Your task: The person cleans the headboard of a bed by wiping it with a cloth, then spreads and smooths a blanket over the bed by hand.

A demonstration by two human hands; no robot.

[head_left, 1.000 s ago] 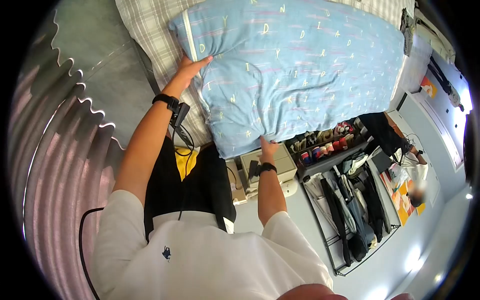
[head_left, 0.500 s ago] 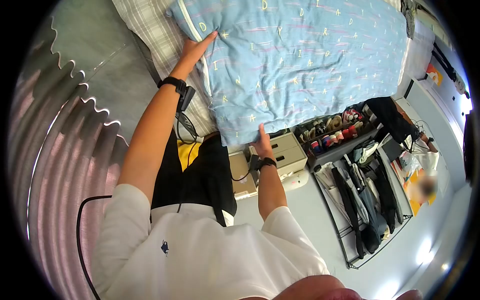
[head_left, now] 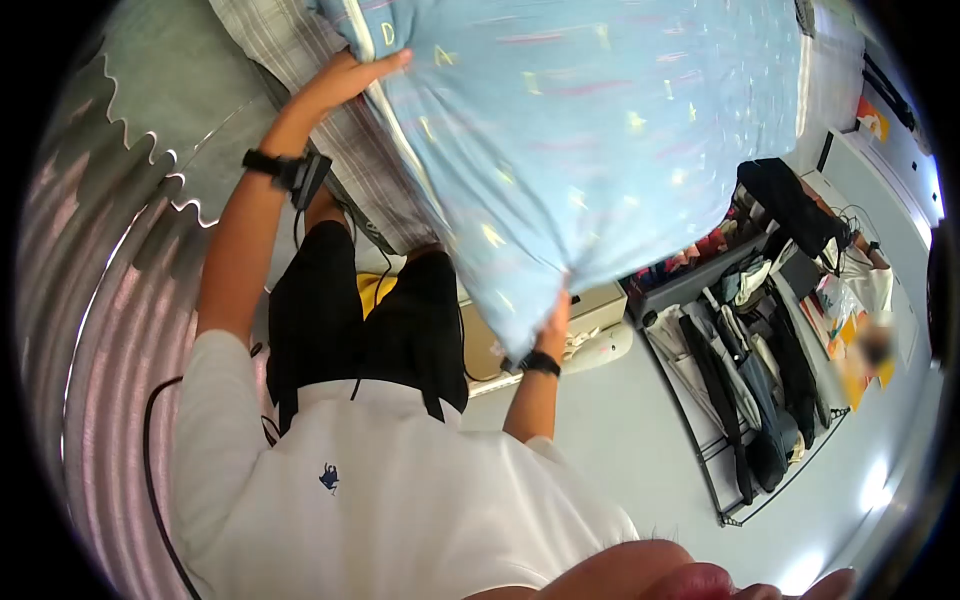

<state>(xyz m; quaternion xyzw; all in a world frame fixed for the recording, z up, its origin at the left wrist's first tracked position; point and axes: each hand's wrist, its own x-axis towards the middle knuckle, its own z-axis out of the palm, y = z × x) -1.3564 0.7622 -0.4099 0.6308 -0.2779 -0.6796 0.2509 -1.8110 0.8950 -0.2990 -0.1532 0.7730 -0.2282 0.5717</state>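
A light blue quilt (head_left: 560, 140) with yellow letters and a white edging spreads in front of me, its surface puffed up. My left hand (head_left: 362, 76) is closed on the white-edged side at the upper left, thumb lying on top. At the near corner, my right hand (head_left: 556, 318) grips the quilt, and the cloth gathers into folds at its thumb. Part of the right fingers is hidden under the fabric. Below the quilt, a plaid sheet (head_left: 375, 185) shows along the bed's left side.
A black clothes rack (head_left: 710, 470) with hanging garments stands at the right, near a shoe shelf (head_left: 690, 275). Another person (head_left: 865, 280) is beyond it. A beige drawer unit (head_left: 600, 305) is beside the bed. A pleated curtain (head_left: 130, 330) hangs on the left, with a black cable (head_left: 150, 480).
Both hands hold the quilt in both frames. My left hand has shifted left, my right hand down and right. The quilt has risen and billowed, its near corner now pulled closer to me.
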